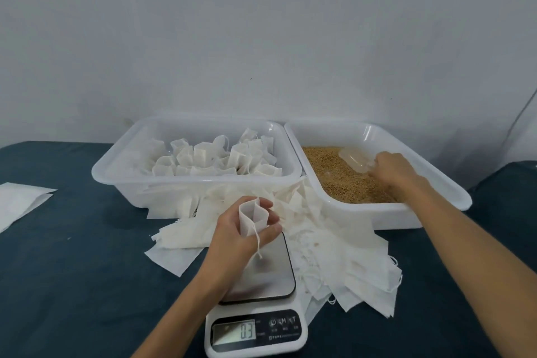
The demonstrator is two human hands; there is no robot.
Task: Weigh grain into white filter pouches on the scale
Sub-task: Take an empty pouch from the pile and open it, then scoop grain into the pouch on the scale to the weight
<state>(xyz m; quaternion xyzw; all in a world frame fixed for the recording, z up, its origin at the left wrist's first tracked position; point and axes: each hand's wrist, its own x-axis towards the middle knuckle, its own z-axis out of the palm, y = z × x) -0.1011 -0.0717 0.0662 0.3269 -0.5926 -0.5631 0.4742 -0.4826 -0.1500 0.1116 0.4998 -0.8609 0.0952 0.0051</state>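
My left hand (pixel 238 229) grips an open white filter pouch (pixel 252 216) upright over the far end of the scale (pixel 261 276), its drawstring dangling down. The scale's display (pixel 234 333) reads 03. My right hand (pixel 392 171) holds a clear plastic scoop (pixel 356 160) down in the brown grain (pixel 340 174) inside the right white tub (pixel 436 183).
A left white tub (pixel 116 180) holds several filled, upright pouches (pixel 215 157). Loose flat pouches (pixel 334 250) are heaped between the tubs and the scale and spread to its right. A white sheet (pixel 20 200) lies at the far left on the dark blue tabletop.
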